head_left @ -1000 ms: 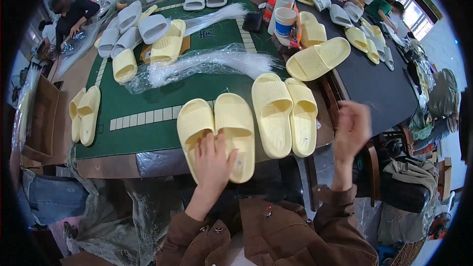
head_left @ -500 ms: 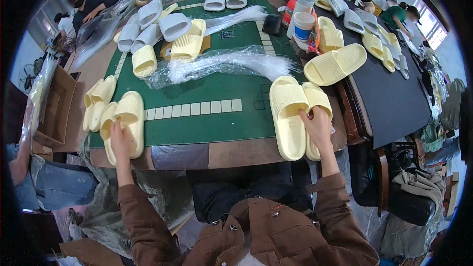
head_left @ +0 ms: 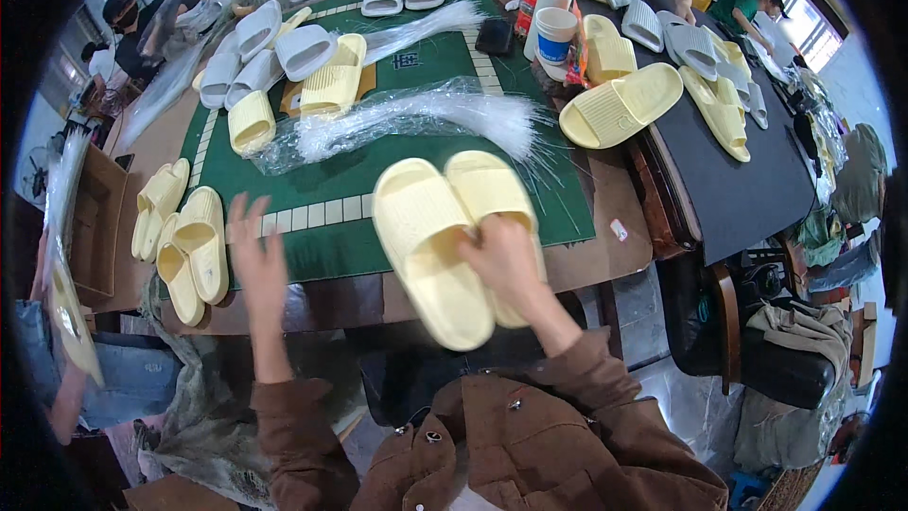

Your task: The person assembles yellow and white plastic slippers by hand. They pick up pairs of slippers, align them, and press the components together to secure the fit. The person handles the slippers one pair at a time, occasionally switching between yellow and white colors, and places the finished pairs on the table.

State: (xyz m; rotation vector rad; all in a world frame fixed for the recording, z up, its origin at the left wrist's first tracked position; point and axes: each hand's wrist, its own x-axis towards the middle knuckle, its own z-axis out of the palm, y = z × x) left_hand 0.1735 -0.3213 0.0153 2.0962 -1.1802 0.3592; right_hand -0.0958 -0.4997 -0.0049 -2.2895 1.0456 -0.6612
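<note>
A pair of pale yellow slide slippers (head_left: 416, 218) hangs over the near edge of the green table mat (head_left: 331, 251). My right hand (head_left: 506, 260) grips the pair together, its fingers tucked in at the inner sides of the straps. To the left, my left hand (head_left: 259, 251) is raised with its fingers spread, holding nothing and slightly blurred. Just beyond it on the left stands a yellow slipper pair (head_left: 201, 237), with another yellow pair (head_left: 159, 203) behind. Farther back on the mat lies a bundle of clear plastic strands (head_left: 407, 128) in a clear wrapper.
Grey slippers (head_left: 305, 52) and yellow ones (head_left: 333, 76) sit at the far left of the mat. A single yellow slipper (head_left: 619, 109) lies by the dark side table (head_left: 738, 199). Cups (head_left: 554, 36) stand at the back. An open cardboard box (head_left: 99, 218) is at the left. Other people work around.
My right hand has lifted the slipper pair from the right side of the table and brought it leftward. My left hand has let go of the left pair and moved slightly right, opening.
</note>
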